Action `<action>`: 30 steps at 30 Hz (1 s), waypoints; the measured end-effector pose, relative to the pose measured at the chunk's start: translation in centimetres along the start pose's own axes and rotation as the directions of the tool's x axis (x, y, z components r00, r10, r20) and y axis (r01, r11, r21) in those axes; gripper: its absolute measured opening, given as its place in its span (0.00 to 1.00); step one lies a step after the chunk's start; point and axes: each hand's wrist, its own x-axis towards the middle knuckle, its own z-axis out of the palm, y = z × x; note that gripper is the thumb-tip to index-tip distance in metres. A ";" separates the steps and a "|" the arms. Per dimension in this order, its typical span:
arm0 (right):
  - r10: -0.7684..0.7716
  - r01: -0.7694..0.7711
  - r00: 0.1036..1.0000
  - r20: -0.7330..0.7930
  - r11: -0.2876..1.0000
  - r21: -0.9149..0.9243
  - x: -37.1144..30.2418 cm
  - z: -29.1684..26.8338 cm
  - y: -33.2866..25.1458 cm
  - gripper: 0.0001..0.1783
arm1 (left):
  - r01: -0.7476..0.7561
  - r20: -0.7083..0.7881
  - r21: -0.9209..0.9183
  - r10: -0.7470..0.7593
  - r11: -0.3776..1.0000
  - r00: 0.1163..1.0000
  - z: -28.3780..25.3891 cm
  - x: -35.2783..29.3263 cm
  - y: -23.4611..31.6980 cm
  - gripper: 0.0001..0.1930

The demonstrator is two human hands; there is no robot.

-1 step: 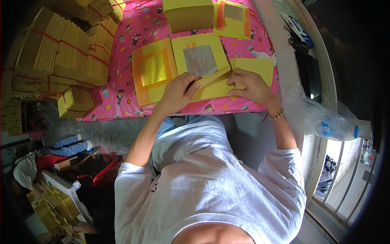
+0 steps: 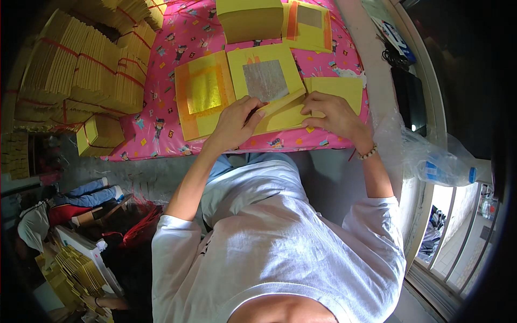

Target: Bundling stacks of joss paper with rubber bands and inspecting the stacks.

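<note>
I see the left hand (image 2: 235,123) pinching the folded, silver-patched yellow paper (image 2: 265,79); the right hand (image 2: 335,112) curls, thumb apart. Best to press that fold (image 2: 285,102) straight (paper slips easily).

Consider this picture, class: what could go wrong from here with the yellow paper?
1. The paper strip slants between the left hand and the right hand; a slip might leave it crooked.
2. The left hand is right beside the gold-patched paper, so a nudge could shift it.
3. That paper lies near the front edge of the pink cloth and might slide off if dragged.
</note>
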 end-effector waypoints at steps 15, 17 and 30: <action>-0.201 0.168 0.904 -0.376 0.978 -0.120 2.2 -0.4 -2.4 0.07 | -0.065 -0.105 0.326 0.104 0.943 0.989 1.9 -0.1 1.5 0.15; 0.008 0.082 0.869 -0.495 0.984 0.159 2.3 -0.3 -2.5 0.09 | -0.103 -0.167 0.314 0.162 0.944 0.973 1.7 -0.1 1.7 0.16; 0.501 0.181 0.727 -0.470 0.520 0.835 8.6 1.2 1.7 0.30 | -0.350 -0.696 0.120 0.330 0.929 0.637 -1.5 -1.5 0.1 0.12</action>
